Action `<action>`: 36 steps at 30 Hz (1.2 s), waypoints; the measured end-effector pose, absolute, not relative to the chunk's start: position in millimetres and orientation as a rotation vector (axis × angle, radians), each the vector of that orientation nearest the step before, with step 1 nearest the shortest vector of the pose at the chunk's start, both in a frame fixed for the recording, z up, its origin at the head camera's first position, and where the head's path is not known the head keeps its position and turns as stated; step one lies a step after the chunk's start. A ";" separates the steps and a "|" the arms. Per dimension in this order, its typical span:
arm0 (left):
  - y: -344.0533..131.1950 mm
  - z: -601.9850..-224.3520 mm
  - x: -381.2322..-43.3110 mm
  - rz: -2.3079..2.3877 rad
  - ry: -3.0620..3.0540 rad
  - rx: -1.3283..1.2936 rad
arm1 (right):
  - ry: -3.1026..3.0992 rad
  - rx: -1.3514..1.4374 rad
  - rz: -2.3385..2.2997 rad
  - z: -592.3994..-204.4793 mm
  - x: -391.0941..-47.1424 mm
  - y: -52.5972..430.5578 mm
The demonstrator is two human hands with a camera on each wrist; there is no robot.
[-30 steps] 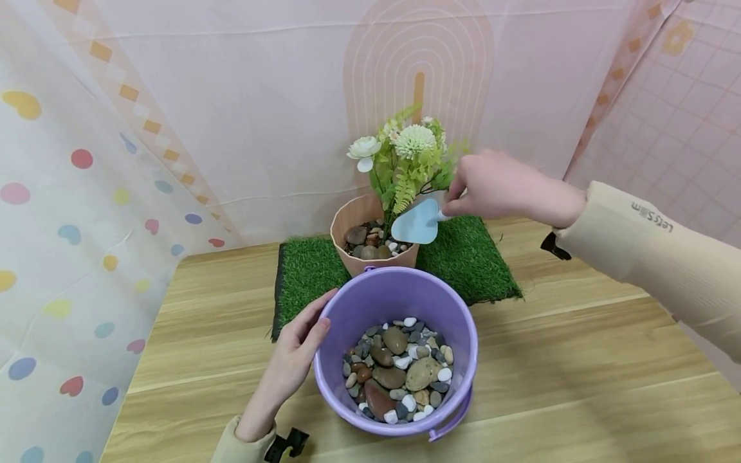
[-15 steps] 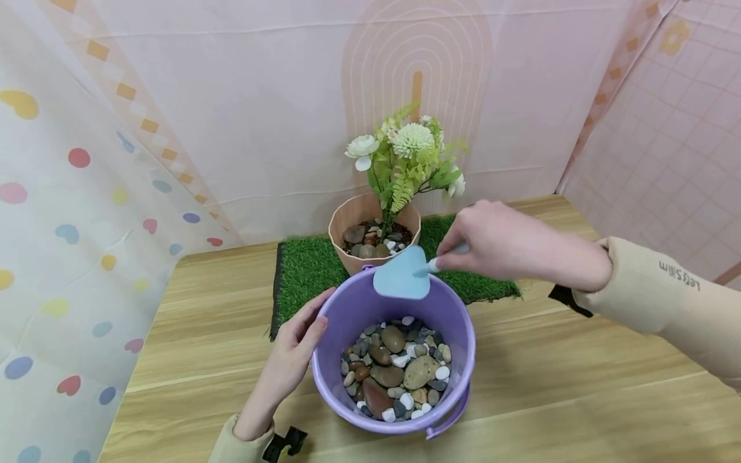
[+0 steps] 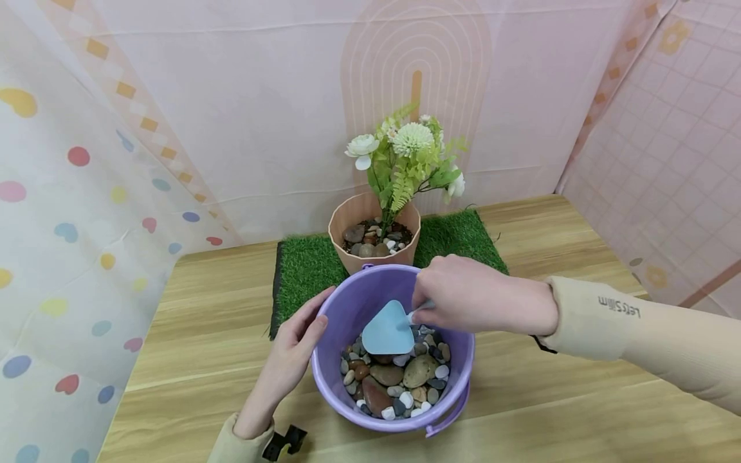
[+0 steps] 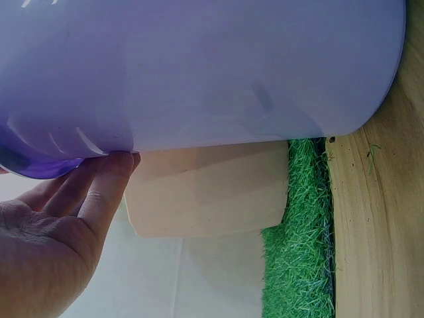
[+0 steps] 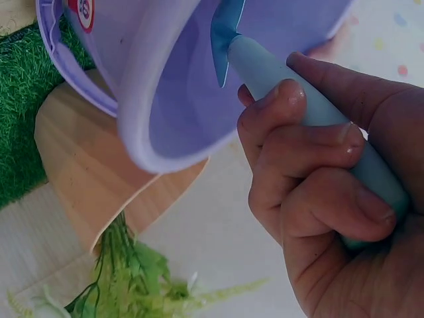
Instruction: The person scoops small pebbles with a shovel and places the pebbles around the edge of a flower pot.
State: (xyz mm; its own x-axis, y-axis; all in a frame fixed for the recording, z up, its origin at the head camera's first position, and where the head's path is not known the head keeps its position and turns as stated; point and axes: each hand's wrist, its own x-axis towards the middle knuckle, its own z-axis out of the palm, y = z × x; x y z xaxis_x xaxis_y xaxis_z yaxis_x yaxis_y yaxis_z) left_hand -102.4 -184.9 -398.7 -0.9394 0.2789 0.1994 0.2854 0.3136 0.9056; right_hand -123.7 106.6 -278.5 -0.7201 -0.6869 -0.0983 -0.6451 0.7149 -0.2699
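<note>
My right hand (image 3: 463,292) grips the handle (image 5: 311,106) of a light blue hand trowel (image 3: 389,329), fingers wrapped around it. The trowel's blade is inside a purple bucket (image 3: 325,392), over the stones, and hides some of them; whether it touches them I cannot tell. Several pebbles and larger stones (image 3: 421,372) cover the bucket's bottom, in white, grey and brown. My left hand (image 3: 292,347) rests against the bucket's left side, thumb at the rim; in the left wrist view its fairly straight fingers (image 4: 109,179) touch the outer wall.
Right behind the bucket, a peach flower pot (image 3: 376,262) holds stones and white flowers (image 3: 413,139) with green leaves. It stands on an artificial grass mat (image 3: 309,270) on the wooden table (image 3: 550,386). Patterned cloths (image 3: 260,116) hang behind and at the sides.
My right hand has brought the trowel from beside the flower pot, over the bucket's far rim, and down into the bucket. The left hand stays on the bucket's side.
</note>
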 end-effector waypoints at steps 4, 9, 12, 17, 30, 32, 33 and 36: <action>-184.3 -398.3 -102.3 -1.765 -2.543 -0.544 | 2.738 -1.133 -0.234 -282.5 -120.1 96.3; -184.8 -398.7 -102.3 -1.775 -2.536 -0.551 | 2.771 -1.191 -0.088 -288.8 -114.9 80.4; -185.1 -398.9 -102.4 -1.769 -2.536 -0.555 | 2.788 -1.266 -0.008 -294.6 -112.9 71.9; -185.0 -398.8 -102.8 -1.769 -2.543 -0.560 | 2.741 -1.262 -0.074 -300.7 -119.5 67.0; -187.3 -399.7 -103.0 -1.765 -2.539 -0.583 | 2.517 -1.280 -0.429 -316.0 -131.2 80.8; -187.4 -399.6 -103.1 -1.768 -2.541 -0.580 | 2.507 -1.260 -0.469 -317.8 -131.9 83.2; -187.4 -399.5 -103.2 -1.770 -2.542 -0.579 | 2.499 -1.239 -0.495 -318.8 -132.2 84.7; -186.8 -398.9 -103.5 -1.788 -2.538 -0.590 | 2.469 -1.189 -0.583 -322.4 -133.4 91.4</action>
State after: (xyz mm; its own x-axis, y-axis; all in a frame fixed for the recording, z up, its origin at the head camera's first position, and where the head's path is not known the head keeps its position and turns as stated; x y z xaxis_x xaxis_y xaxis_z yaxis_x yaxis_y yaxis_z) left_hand -103.5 -186.8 -398.9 -0.9301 0.3103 0.1966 0.2895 0.2898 0.9122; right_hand -133.4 91.4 -322.4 -0.5927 -0.7961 -0.1219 -0.6573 0.5657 -0.4980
